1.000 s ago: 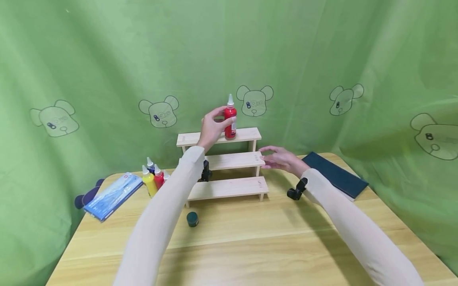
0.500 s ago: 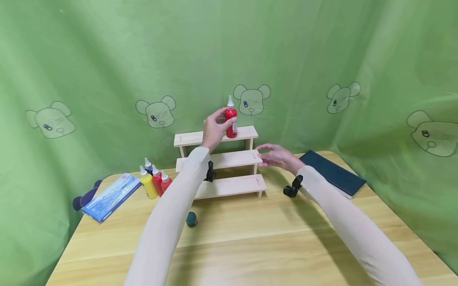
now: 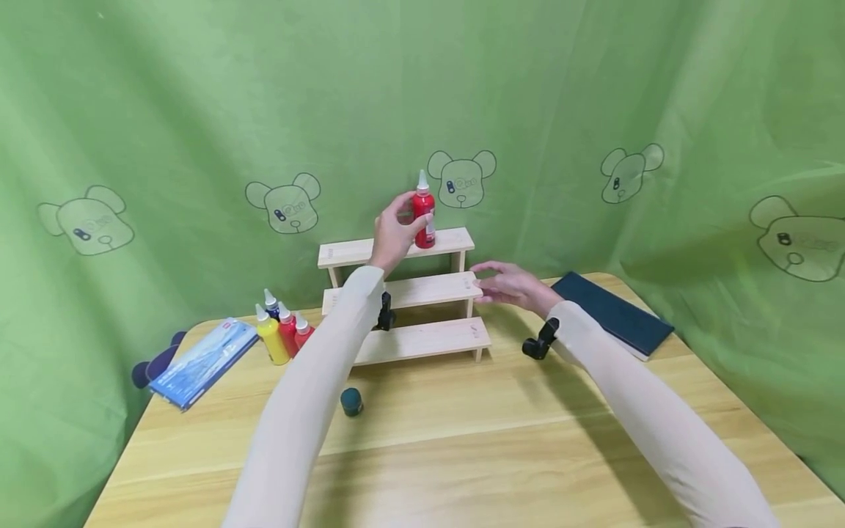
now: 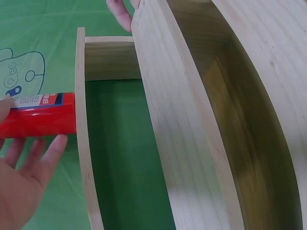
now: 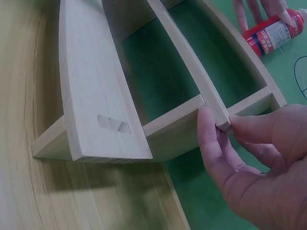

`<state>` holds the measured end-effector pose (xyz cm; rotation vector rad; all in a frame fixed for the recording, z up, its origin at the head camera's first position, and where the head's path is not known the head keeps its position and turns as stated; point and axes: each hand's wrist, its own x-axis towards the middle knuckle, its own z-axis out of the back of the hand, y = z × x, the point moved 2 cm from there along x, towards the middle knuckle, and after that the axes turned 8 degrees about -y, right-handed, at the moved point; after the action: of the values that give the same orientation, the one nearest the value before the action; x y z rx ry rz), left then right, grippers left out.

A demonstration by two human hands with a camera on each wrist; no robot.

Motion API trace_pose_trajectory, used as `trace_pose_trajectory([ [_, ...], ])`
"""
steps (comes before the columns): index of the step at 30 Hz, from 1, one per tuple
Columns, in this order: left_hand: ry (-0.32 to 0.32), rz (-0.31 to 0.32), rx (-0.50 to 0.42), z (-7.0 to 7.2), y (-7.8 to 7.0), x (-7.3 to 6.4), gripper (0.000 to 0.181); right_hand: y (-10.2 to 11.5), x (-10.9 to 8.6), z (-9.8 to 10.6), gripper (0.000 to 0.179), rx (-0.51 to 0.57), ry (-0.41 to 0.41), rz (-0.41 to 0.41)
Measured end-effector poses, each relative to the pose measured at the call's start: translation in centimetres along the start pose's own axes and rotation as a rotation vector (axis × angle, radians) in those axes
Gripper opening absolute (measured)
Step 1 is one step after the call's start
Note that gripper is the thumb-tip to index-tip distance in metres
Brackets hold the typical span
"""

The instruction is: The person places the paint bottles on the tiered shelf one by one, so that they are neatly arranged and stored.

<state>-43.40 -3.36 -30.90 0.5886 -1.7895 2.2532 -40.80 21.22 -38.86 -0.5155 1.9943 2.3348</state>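
the head view is bright and fairly even, with light coming from above. a pale sheen spreads over the near middle of the table, and soft-edged shadows fall beside the left sleeve and right sleeve and under the shelf. the curtain shows lighter and darker folds; fine lettering there is smeared. both wrist views are dimmer, and wide-lens distortion bows the shelf's long boards. the left one has deep shade between boards and a soft highlight along the red bottle. the right one looks greyish, hazy, low in contrast.
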Motion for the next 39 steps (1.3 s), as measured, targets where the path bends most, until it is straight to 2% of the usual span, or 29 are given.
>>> trace_pose_trajectory([
  [3, 0.001, -0.008, 0.040, 0.6, -0.2, -0.3, 0.061, 0.0, 0.0, -0.1, 0.061, 0.008, 0.010, -0.008],
  [8, 0.001, -0.097, 0.037, 2.8, -1.0, -1.1, 0.059, 0.2, -0.1, 0.1, 0.063, -0.013, 0.022, -0.012],
  [12, 0.027, -0.171, 0.037, 5.7, -2.2, -2.1, 0.054, 0.4, 0.2, 0.2, 0.063, 0.004, 0.014, -0.005],
  [16, 0.035, -0.174, 0.071, 9.0, -2.5, -3.3, 0.050, 0.2, 0.4, 0.3, 0.062, 0.016, 0.011, -0.007],
  [20, 0.023, -0.146, 0.101, 12.4, -1.8, -4.6, 0.043, -0.1, 0.2, 0.2, 0.060, 0.019, 0.008, -0.016],
  [24, -0.012, -0.145, 0.161, 15.9, -0.8, -5.8, 0.038, -0.1, 0.2, 0.0, 0.060, 0.024, 0.016, 0.007],
  [28, -0.038, -0.123, 0.194, 18.5, 0.2, -7.5, 0.036, -0.2, 0.3, 0.1, 0.060, 0.045, 0.014, 0.007],
  [34, -0.020, -0.074, 0.208, 20.9, 2.0, -10.6, 0.038, -0.4, 0.6, 0.0, 0.061, 0.036, 0.040, 0.032],
  [39, -0.024, -0.062, 0.237, 21.6, 3.4, -11.9, 0.038, -0.5, 0.4, 0.1, 0.059, 0.032, 0.024, 0.032],
])
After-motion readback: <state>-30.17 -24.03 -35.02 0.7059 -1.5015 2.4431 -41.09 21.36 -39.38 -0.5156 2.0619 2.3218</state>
